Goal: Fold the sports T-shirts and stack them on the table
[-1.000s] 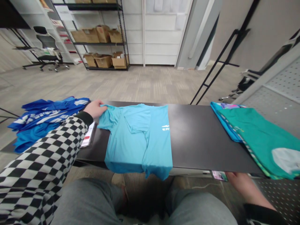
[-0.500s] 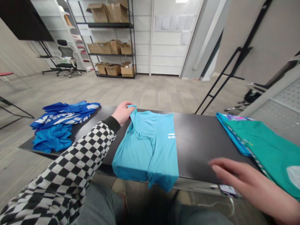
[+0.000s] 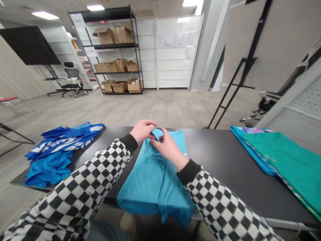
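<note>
A light blue T-shirt (image 3: 152, 180) lies folded lengthwise on the black table (image 3: 220, 164), its lower end hanging over the near edge. My left hand (image 3: 142, 131) pinches the shirt's far top edge, fingers closed on the cloth. My right hand (image 3: 168, 149) meets it there, its fingers closed on the same fold of cloth. Both arms wear black-and-white checked sleeves.
A heap of dark blue and white shirts (image 3: 59, 147) lies at the table's left end. Folded green and blue garments (image 3: 281, 157) are stacked at the right end. Beyond stand a shelf of cardboard boxes (image 3: 117, 50), an office chair (image 3: 71, 78) and a black stand (image 3: 235, 83).
My left hand carried the shirt's left sleeve side over toward the middle. My right hand came up from below the table edge and took hold of the cloth beside it. The view tilted up.
</note>
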Tool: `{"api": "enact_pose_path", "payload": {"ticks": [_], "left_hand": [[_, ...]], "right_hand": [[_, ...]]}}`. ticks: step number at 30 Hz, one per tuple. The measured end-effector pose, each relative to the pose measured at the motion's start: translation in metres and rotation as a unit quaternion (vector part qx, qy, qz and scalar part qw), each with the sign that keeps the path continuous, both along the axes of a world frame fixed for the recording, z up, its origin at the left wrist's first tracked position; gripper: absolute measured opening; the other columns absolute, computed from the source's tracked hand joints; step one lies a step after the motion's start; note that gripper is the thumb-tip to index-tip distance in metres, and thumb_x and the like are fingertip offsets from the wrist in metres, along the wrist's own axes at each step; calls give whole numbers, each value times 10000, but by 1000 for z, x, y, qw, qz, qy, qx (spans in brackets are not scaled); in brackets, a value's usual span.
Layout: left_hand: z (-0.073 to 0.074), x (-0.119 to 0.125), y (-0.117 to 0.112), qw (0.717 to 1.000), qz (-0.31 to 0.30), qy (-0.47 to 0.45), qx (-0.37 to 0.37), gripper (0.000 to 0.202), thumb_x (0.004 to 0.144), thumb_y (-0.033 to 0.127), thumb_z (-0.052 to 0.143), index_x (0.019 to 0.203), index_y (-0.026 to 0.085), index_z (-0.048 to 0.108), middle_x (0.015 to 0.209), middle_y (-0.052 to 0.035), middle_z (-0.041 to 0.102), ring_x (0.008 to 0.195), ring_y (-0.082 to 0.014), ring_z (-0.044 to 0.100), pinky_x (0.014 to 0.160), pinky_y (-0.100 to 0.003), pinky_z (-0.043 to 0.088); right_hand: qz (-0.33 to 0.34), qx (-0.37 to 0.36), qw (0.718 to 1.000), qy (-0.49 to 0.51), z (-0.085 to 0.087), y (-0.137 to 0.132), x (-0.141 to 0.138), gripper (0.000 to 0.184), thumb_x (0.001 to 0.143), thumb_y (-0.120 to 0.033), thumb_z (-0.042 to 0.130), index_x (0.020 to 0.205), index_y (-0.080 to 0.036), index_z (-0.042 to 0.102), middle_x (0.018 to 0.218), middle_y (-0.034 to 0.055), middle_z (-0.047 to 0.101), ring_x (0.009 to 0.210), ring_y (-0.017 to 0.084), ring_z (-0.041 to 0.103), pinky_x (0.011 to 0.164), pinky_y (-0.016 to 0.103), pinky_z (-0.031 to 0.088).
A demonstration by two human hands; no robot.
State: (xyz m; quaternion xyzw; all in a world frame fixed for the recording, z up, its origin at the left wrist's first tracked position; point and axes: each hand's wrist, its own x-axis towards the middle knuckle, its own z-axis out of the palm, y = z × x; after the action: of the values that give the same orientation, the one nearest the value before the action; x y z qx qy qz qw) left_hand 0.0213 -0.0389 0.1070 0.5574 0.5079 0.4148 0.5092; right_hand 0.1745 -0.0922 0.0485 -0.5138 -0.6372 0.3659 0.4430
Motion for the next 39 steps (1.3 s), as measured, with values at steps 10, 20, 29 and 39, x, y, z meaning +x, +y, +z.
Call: {"api": "enact_pose_path", "payload": {"ticks": [10, 20, 29, 39], "left_hand": [[-39, -54, 57, 958, -71, 211, 183, 626, 797, 229, 599, 1406, 188, 736, 1186, -99, 834, 1105, -256, 780, 1054, -420, 629], [-64, -49, 101, 798, -264, 485, 241, 369, 730, 196, 684, 1066, 219, 835, 1225, -100, 795, 1166, -280, 748, 1103, -350, 558], [-65, -44, 126, 780, -232, 545, 202, 147, 745, 265, 713, 878, 219, 753, 1100, -98, 722, 1125, -308, 673, 1037, -394, 535], [-63, -19, 130, 850, -163, 482, 135, 107, 838, 305, 582, 850, 218, 642, 770, -9, 654, 759, -206, 628, 677, -307, 455]], "right_hand": [[-23, 39, 999, 21, -29, 2, -2, 277, 1036, -511, 638, 880, -283, 647, 871, 19, 714, 861, 269, 669, 890, 441, 587], [-25, -44, 962, 270, -32, -4, 7, 338, 957, -575, 691, 1016, -244, 728, 915, 28, 764, 840, 246, 673, 797, 377, 583], [-191, -57, 944, 263, -43, -17, 56, 270, 846, -481, 731, 793, -235, 634, 685, -46, 587, 658, 161, 517, 595, 265, 416], [-206, -183, 961, -37, -36, -4, 82, 37, 956, -254, 623, 921, -241, 625, 561, -60, 561, 443, 161, 553, 481, 264, 387]]}}
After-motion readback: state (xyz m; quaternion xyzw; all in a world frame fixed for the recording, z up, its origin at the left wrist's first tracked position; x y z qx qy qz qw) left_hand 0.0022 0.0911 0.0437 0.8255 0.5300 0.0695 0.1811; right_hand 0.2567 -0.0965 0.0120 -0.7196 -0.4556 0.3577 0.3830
